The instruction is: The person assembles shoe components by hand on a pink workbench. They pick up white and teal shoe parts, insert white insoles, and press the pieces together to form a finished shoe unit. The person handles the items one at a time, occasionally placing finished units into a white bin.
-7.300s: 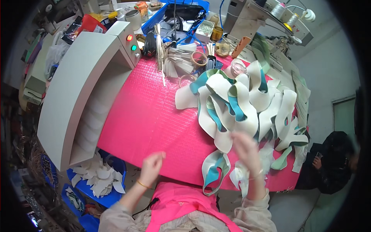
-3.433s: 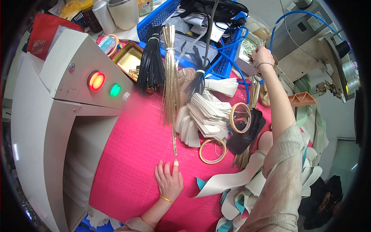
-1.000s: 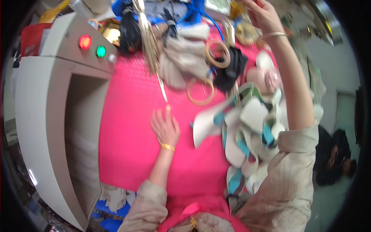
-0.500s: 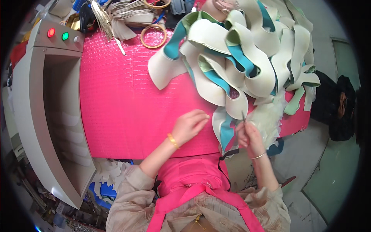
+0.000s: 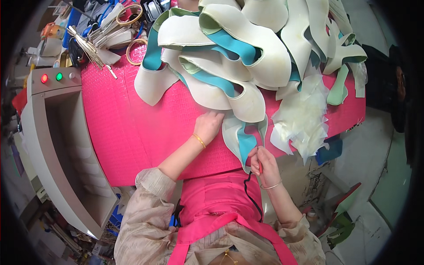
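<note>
Right hand: fingers closed on a small red-handled tool, its tip lost to me against the work. Left hand: fingers bent at the lower edge of the heap of white pieces; I cannot tell whether they pinch anything. Looped piece, one, white and turquoise: between my two hands, reaching out from under the heap, lower end at the front edge of the pink mat. Handling, in my judgement: steady the loop with the left before pressing the tool to it; point turned away from the left fingers; light, short movements, as the soft layers look apt to fold. Translucent sheets: beyond the right hand, best left undisturbed.
</note>
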Available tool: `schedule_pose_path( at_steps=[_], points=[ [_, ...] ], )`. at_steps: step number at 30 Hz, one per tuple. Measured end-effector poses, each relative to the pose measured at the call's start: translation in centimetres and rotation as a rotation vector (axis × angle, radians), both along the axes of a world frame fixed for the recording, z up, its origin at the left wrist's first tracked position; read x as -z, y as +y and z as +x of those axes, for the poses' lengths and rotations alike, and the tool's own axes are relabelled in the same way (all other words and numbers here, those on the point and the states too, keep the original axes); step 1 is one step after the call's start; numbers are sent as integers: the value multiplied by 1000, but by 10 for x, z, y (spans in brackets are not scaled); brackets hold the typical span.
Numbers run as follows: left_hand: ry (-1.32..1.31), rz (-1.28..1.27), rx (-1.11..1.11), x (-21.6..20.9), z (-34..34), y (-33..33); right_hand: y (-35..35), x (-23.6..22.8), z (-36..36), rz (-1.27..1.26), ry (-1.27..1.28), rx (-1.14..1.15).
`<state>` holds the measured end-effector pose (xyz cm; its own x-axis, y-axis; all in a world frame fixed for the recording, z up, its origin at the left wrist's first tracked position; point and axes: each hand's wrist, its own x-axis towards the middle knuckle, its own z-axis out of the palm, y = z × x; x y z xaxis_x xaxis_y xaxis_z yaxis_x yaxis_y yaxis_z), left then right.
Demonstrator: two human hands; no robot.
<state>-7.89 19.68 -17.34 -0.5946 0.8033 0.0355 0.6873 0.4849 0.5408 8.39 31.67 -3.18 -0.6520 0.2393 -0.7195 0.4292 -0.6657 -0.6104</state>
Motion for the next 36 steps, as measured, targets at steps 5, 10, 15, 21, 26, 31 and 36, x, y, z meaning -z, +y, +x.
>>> schedule_pose_path(
  at_steps=[5,10,15,21,26,31,36],
  points=[
    [-104,57,34,-3,-2,-3,-8,8,8,-14,8,-6],
    [-175,143,-19,-20,-5,-12,-14,19,7,-6,-23,-10],
    [-382,262,9,-42,0,-21,-24,41,14,396,-141,-201],
    [-923,350,68,-68,9,-5,-31,46,16,1090,-367,-609],
    [-1491,352,-95,-57,25,6,-31,50,12,1133,-533,-815],
    [-1527,348,-97,-58,29,10,-30,49,0,1135,-617,-944],
    [-1505,377,-49,-58,35,15,-35,50,-4,1157,-634,-961]
  ],
)
